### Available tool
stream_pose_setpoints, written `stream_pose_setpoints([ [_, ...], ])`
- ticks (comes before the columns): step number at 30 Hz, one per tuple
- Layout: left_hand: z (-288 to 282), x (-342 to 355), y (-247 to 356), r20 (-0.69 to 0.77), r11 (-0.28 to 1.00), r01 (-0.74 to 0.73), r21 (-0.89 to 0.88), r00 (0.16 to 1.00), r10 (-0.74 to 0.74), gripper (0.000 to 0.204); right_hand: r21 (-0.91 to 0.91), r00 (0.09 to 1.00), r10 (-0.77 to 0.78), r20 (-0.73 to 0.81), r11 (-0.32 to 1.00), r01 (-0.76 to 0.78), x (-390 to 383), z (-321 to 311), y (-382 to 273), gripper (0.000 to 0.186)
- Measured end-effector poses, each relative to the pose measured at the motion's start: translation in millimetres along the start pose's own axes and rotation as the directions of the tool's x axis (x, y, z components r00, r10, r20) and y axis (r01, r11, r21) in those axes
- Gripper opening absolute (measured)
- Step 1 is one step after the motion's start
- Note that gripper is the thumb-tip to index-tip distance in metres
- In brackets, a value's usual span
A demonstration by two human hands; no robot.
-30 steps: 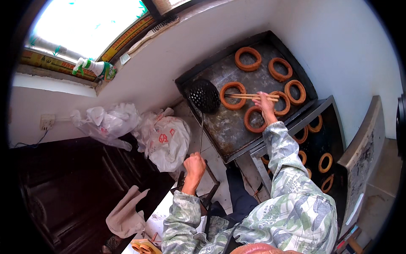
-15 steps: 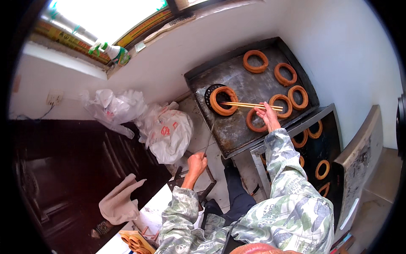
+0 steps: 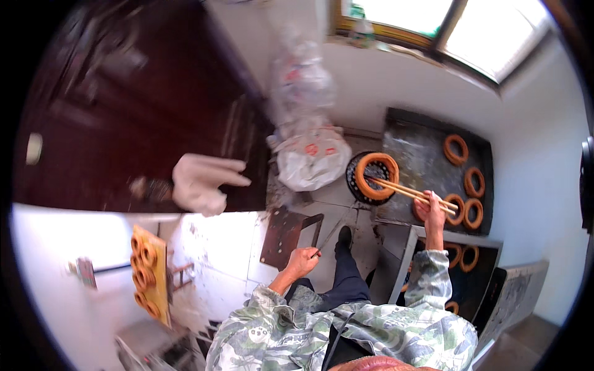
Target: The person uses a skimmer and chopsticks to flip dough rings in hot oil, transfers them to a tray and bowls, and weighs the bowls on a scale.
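Observation:
My left hand [image 3: 303, 263] is closed round the thin handle of a skimmer, held low in front of my legs. The skimmer's round black perforated head [image 3: 354, 185] is at the left edge of a dark metal tray [image 3: 411, 139]. On it lies a thick golden-brown fried dough ring [image 3: 391, 166], perhaps more than one stacked. My right hand [image 3: 435, 213] grips long wooden chopsticks [image 3: 405, 188], whose tips reach into the ring's opening. Several more dough rings, such as one at the back [image 3: 455, 138], lie on the tray's right side.
Below the tray, a dark metal-framed compartment [image 3: 486, 258] holds more rings. White plastic bags [image 3: 312, 157] stand left of the skimmer, near a brown stool [image 3: 281, 238]. A pale cloth [image 3: 201, 185] hangs over the dark table [image 3: 142, 133]. A wooden board [image 3: 162, 266] with rings is far left.
My view has turned left, bringing the board of rings into sight. The skimmer and its dough ring have moved off the tray's surface to its left edge; the chopsticks follow.

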State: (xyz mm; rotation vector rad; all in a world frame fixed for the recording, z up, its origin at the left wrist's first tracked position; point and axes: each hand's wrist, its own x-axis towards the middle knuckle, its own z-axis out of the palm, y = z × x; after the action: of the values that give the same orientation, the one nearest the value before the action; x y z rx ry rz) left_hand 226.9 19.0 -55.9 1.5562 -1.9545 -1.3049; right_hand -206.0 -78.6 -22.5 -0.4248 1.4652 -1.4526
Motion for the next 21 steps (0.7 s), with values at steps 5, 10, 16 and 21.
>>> stream_pose_setpoints([
  [5, -32.2, -157.7, -66.2, -0.113, 0.993, 0.079, -0.085, 0.99, -0.089, 0.022, -0.189, 0.97, -0.029, 0.242, 0.979, 0.076, -105.7, 93.7, 24.3, 0.028],
  [10, -44.4, -330.7, -128.8, -0.292, 0.948, 0.237, -0.211, 0.911, -0.293, 0.021, -0.295, 0.906, 0.109, 0.409, 0.955, 0.018, -219.3, 212.3, 97.5, 0.028],
  [16, -84.6, -492.2, -161.0, -0.545, 0.891, 0.354, -0.285, 0.705, -0.454, 0.019, -0.382, 0.715, 0.252, 0.652, 0.924, 0.023, -355.2, 374.5, 194.5, 0.029],
  [21, -113.5, -569.3, -182.0, -0.703, 0.807, 0.423, -0.412, 0.416, -0.577, 0.018, -0.369, 0.487, 0.282, 0.827, 0.925, 0.091, -472.8, 529.5, 253.4, 0.026],
])
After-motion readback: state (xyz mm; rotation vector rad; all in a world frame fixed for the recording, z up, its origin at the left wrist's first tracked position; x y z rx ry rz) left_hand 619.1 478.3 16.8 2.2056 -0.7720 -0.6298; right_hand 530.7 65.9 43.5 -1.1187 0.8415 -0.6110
